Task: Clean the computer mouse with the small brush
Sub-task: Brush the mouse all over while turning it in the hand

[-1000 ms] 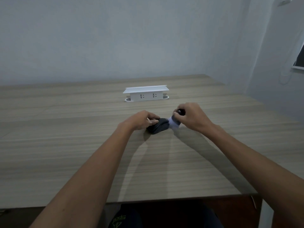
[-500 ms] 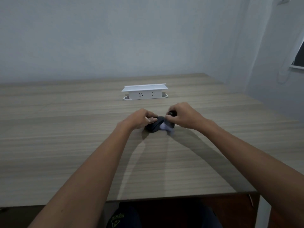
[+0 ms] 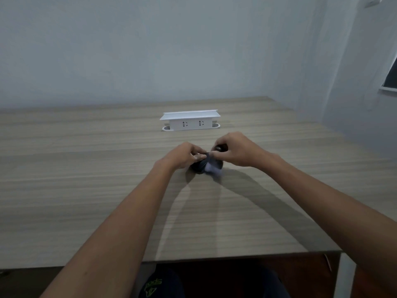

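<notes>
A dark computer mouse (image 3: pixel 198 166) lies on the wooden table (image 3: pixel 86 190), near its middle. My left hand (image 3: pixel 182 154) grips the mouse from the left and hides most of it. My right hand (image 3: pixel 234 150) holds a small brush with a black handle (image 3: pixel 221 147). Its pale bristles (image 3: pixel 212 169) are blurred and lie against the right side of the mouse.
A white socket box (image 3: pixel 190 121) stands on the table behind my hands. A pale wall runs along the table's far edge, and another wall stands to the right. The table's near edge is close to my body.
My right hand has swept the brush leftward over the mouse, so both hands now almost touch. The mouse stays in place under my left hand.
</notes>
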Demonstrator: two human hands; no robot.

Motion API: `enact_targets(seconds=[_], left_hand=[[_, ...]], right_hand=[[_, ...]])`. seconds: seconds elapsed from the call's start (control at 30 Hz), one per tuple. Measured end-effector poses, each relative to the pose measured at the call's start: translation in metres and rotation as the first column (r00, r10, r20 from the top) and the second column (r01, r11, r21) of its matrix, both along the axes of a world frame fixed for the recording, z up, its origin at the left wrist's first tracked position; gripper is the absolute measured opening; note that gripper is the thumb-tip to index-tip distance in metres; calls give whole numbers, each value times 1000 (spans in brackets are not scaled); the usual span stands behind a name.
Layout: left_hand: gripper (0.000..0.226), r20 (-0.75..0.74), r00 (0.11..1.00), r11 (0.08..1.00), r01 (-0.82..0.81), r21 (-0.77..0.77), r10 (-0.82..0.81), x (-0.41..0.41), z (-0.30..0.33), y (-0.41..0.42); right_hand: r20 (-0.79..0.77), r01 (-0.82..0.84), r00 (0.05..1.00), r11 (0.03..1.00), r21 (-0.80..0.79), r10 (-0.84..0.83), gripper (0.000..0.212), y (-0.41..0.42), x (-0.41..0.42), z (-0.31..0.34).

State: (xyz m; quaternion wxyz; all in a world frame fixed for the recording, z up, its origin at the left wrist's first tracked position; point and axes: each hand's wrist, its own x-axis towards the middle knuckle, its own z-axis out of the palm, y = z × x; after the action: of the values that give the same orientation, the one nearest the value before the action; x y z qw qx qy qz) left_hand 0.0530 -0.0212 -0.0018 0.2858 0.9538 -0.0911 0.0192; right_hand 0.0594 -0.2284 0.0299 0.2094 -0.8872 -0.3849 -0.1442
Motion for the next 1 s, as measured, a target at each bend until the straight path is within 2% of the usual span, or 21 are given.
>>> enact_targets(seconds=[0.07,0.2,0.23,0.37,0.53,0.6,0.7,0.87,1.0], left_hand=[[30,6,1000,1000,13,6,-13,0,1,0],[36,-19,1000,1000,-16,8,16,0,1,-2],[36,-21,1000,1000,-17,6,18,0,1,-2],[29,-13,1000,1000,9,-2,-9,-4,5,-2],[37,-28,999,1000,-16,-6,16,-2,4,-4],[35,-20,1000,1000,-12,3,12,-2,4,-3],[32,-17,1000,1000,-7,7,7,-3,4,-1],[37,-19,999,1000,-27,-4,27,-4,3,-4],[33,-12,1000,1000,-10,1,10,-2,4,-1]], right_hand=[[-31,-24,999,999,-23,23,26,7,-4,-3],[36,146,989,989,-13,-145,22,-4,10,-4],[30,146,989,989,3,-146,22,-5,9,-2],[-57,-4,998,1000,-2,4,23,7,-6,2],[57,179,983,982,-53,-176,21,-4,11,1],[22,111,994,994,-24,-111,22,-2,6,4],[-55,0,998,997,-76,-4,22,6,-4,3],[35,182,983,983,-33,-181,21,-9,13,1],[-54,6,999,999,-35,-8,18,0,-2,5]])
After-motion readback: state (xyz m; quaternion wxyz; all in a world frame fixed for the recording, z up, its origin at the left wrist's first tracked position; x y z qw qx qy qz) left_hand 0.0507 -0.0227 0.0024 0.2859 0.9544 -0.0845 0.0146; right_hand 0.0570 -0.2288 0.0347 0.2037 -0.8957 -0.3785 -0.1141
